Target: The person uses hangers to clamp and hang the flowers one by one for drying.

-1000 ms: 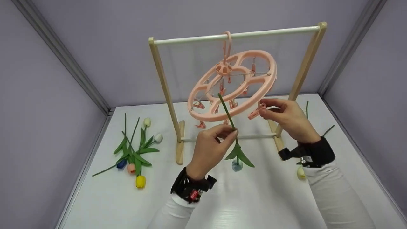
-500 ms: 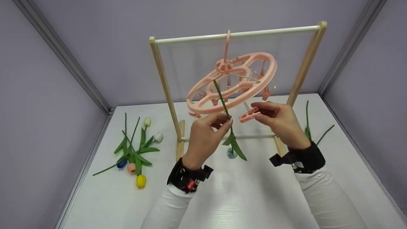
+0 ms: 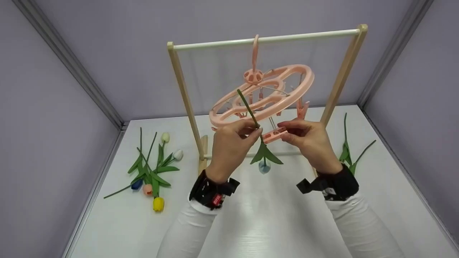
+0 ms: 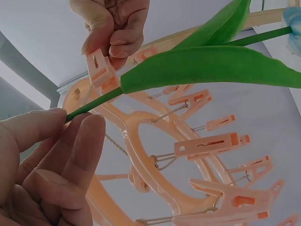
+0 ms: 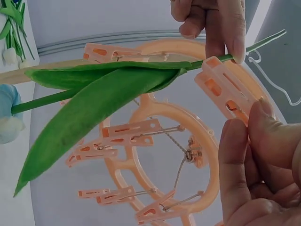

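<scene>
My left hand [image 3: 235, 148] pinches the green stem of an artificial tulip [image 3: 264, 166], whose pale blue bloom hangs downward with two leaves above it. Between thumb and fingers, my right hand [image 3: 310, 143] pinches a pink clothespin [image 3: 275, 135] that dangles by a cord from a round pink clip hanger [image 3: 304, 86]. In the right wrist view the clothespin's [image 5: 223, 87] far end lies right at the stem, close to the left fingertips. The left wrist view shows the tulip's long leaf [image 4: 207, 70] beside the clothespin. The hanger tilts, its hook over a white rod.
A wooden stand [image 3: 184, 93] carries the white rod [image 3: 304, 37]. At the left on the white table [image 3: 118, 222] lie several tulips, including a yellow one [image 3: 158, 204] and a blue one [image 3: 136, 184]. More green stems [image 3: 346, 150] lie at the right, partly behind the right wrist.
My right hand has moved left and slightly down with the clothespin, bringing it to the stem. My left hand has risen a little with the tulip. The hanger has swung slightly.
</scene>
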`<state>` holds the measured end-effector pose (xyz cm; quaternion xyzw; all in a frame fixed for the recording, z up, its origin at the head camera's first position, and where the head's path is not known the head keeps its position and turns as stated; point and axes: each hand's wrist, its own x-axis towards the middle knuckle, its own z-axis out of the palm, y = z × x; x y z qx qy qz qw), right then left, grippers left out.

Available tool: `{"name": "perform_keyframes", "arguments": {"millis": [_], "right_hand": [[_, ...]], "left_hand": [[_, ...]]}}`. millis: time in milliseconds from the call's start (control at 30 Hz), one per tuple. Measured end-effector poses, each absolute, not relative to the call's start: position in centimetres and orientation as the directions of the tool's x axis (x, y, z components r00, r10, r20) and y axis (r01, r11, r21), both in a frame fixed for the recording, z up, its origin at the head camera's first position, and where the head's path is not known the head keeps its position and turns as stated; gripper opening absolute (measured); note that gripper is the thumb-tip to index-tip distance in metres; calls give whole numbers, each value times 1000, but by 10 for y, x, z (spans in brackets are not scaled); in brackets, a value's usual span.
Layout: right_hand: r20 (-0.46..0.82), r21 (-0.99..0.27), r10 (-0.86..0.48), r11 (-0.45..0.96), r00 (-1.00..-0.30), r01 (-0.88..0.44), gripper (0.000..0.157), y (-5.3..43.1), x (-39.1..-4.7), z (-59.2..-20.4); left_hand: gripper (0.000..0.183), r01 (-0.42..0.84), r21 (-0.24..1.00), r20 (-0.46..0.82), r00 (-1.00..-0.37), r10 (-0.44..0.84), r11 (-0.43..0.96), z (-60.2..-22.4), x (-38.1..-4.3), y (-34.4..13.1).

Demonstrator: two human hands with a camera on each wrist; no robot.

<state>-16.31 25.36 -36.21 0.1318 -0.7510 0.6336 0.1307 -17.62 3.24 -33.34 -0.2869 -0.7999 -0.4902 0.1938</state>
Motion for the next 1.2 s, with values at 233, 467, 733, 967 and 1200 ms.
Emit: {"name": "perform_keyframes", "arguments": {"millis": [233,467,733,967,1200], "right_hand": [[344,-929,-27,135,-939,-344,26,251,-163,-364],[360,-925,-29,117,-932,-361,26,251,-164,-367],[300,-945,-95,105,-949,-309,37,253,-165,-370],[271,-954,-131,92,-954,-284,40,256,-169,-377],[247,-963,-123,82,-961,-258,40,260,-170,-382]], "left_hand": [[13,665,661,607,-746,274,348,-329,-176,35],[14,665,663,603,-747,282,343,-328,-176,36],[13,661,649,602,-749,278,375,-328,-178,38],[12,655,671,593,-756,279,347,-335,-178,41],[11,666,662,607,-745,275,344,-344,-180,45]]}}
